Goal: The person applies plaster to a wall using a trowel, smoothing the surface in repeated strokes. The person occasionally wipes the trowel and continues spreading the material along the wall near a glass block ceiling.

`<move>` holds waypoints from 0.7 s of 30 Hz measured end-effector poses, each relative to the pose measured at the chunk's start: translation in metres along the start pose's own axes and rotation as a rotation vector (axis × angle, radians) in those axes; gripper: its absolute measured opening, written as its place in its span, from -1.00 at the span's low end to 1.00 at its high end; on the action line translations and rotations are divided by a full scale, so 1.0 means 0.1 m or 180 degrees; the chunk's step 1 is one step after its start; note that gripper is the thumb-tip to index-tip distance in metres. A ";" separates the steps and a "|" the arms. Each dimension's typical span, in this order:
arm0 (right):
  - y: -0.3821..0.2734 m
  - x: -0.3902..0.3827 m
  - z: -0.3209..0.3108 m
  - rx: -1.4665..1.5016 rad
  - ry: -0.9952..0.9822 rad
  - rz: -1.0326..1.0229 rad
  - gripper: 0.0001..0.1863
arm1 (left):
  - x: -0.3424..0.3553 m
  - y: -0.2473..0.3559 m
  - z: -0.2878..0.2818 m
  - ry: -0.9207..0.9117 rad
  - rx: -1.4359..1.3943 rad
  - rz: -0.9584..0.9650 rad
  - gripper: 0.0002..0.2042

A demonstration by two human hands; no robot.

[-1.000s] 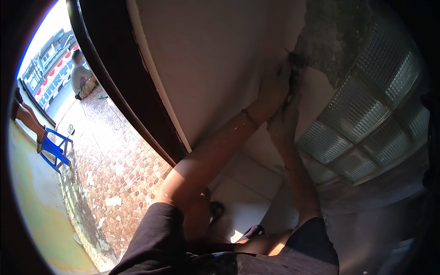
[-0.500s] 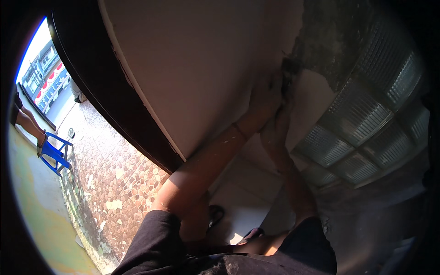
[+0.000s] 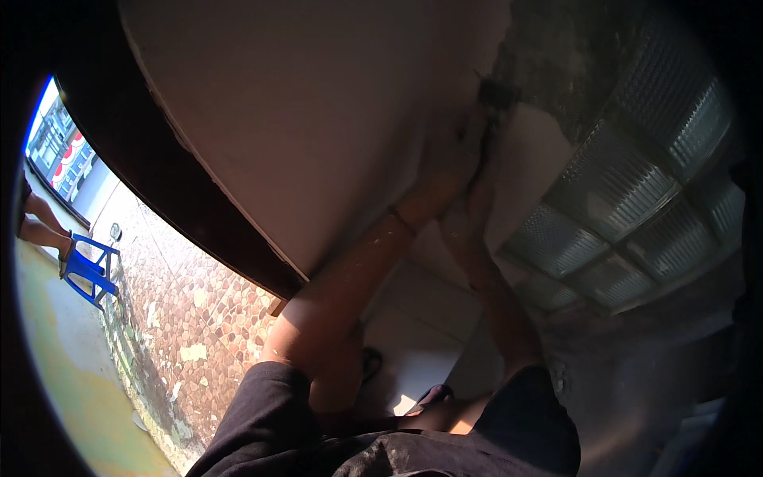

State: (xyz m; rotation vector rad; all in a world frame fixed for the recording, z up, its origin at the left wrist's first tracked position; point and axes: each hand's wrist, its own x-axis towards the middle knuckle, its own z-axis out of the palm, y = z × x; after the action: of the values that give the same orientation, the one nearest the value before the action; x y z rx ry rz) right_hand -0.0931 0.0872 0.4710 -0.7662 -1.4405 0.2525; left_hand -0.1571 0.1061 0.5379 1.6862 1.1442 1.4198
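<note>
Both arms reach up and away from me to a pale wall (image 3: pixel 318 111) in deep shade. My left hand (image 3: pixel 451 159) is closed close to the wall, with a thin band on its wrist. Just below and to its right, my right hand (image 3: pixel 470 213) is closed too. A dark tool (image 3: pixel 498 94) with a slim handle runs up from between the hands; its dark head lies at the border of the pale surface and a rough, dark greenish patch (image 3: pixel 560 67). Shade hides the fingers and the tool's exact kind.
Ribbed glass blocks (image 3: pixel 624 195) fill the wall at right. A dark door frame (image 3: pixel 171 171) curves along the left. Beyond it are a stone-patterned floor (image 3: pixel 226 310), a blue plastic stool (image 3: pixel 90 270) and another person's legs (image 3: pixel 44 226). A dark sandal (image 3: pixel 371 363) shows below my arms.
The hands and the tool have shifted a little up and left in the picture, and the tool's head shows more plainly. The door frame and stool have slid left as the view turned.
</note>
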 end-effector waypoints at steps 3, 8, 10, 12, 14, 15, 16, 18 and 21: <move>-0.02 -0.01 0.00 -0.0096 -0.0027 -0.0096 -0.40 | 0.01 -0.05 0.03 0.0090 -0.0156 0.0218 -0.49; -0.05 0.05 -0.02 0.0215 -0.0098 0.0127 -0.40 | 0.04 -0.03 0.08 0.0211 -0.0003 0.0215 -0.50; -0.07 0.11 -0.01 0.0252 -0.0069 0.0021 -0.40 | 0.06 0.03 0.05 0.0170 -0.0057 0.0175 -0.51; -0.10 0.15 0.00 0.0308 -0.0043 0.0058 -0.39 | 0.07 0.10 -0.01 0.0182 0.0448 0.0325 -0.51; -0.13 0.15 0.00 0.0336 -0.0009 0.0117 -0.38 | 0.04 0.16 -0.04 0.0163 0.0583 0.0384 -0.51; -0.14 0.15 0.00 0.0218 -0.0016 0.0118 -0.38 | 0.03 0.19 -0.05 0.0172 0.0479 0.0429 -0.51; -0.15 0.13 0.00 0.0126 -0.0019 0.0112 -0.38 | 0.02 0.20 -0.06 0.0172 0.0334 0.0504 -0.51; -0.14 0.12 0.00 0.0072 -0.0041 0.0033 -0.38 | 0.01 0.22 -0.06 0.0156 0.0475 0.0479 -0.51; -0.06 0.08 -0.01 -0.0110 -0.0034 -0.0113 -0.38 | 0.02 0.17 -0.05 0.0015 0.0241 0.0290 -0.49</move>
State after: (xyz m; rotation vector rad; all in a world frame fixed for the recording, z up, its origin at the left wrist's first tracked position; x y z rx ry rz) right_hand -0.0931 0.0868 0.4812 -0.7676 -1.4704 0.2050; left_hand -0.1584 0.1003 0.5551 1.8092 1.1495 1.4528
